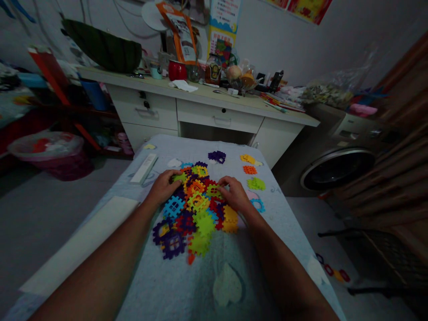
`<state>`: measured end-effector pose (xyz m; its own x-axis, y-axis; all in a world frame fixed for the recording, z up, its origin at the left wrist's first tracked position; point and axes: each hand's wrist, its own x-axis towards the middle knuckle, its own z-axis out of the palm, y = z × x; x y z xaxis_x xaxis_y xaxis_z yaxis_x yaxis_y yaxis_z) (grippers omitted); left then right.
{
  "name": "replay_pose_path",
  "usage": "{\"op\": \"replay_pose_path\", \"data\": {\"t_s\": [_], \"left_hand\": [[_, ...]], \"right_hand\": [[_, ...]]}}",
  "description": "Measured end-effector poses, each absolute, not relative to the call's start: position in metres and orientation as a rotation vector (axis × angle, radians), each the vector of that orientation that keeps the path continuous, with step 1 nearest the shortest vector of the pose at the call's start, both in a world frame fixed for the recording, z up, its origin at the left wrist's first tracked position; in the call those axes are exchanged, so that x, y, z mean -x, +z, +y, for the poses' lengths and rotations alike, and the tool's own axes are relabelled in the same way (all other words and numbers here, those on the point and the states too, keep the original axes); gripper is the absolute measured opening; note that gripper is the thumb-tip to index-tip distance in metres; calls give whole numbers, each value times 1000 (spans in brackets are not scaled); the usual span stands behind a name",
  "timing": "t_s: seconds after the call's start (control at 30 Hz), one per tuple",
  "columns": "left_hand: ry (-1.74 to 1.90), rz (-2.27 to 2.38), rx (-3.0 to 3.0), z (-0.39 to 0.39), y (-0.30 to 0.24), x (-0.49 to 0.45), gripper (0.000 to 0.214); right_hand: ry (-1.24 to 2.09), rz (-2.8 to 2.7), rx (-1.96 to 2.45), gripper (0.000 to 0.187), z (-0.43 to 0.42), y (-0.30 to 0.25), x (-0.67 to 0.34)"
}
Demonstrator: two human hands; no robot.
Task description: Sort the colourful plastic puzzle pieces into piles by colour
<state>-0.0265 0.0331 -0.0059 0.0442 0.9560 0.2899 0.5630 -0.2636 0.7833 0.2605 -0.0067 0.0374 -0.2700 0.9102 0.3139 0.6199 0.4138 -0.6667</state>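
A pile of colourful interlocking plastic building tiles [197, 203] lies on the cloth-covered table, many with toothed edges and some with window cutouts. At the pile's left side, my left hand [163, 187] has its fingers closed on a light green tile [179, 177]. My right hand [234, 192] pinches a green window tile [214, 191] at the right side of the pile. Purple tiles [173, 245] and a yellow tile [230, 219] lie at the near edge of the heap. Fingertips of both hands are partly hidden.
Set apart on the right lie an orange tile [249, 170], a green tile [256, 183] and a blue tile [257, 205]; a purple tile [217, 156] lies further back. A narrow box [144, 169] and white strip [83, 245] are left. Behind stands a cluttered desk [207, 96].
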Motion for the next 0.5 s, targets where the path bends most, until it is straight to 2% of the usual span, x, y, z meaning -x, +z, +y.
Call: {"op": "replay_pose_path", "data": {"t_s": [0.1, 0.2, 0.5], "left_hand": [[1108, 1534, -1869, 34, -9, 28, 39], [1097, 1528, -1880, 35, -12, 29, 40], [1118, 1510, -1871, 36, -11, 28, 37]], "right_hand": [[682, -1824, 1272, 7, 0, 38, -282], [662, -1653, 1322, 12, 9, 40, -310], [206, -1642, 1587, 11, 20, 33, -362]]}}
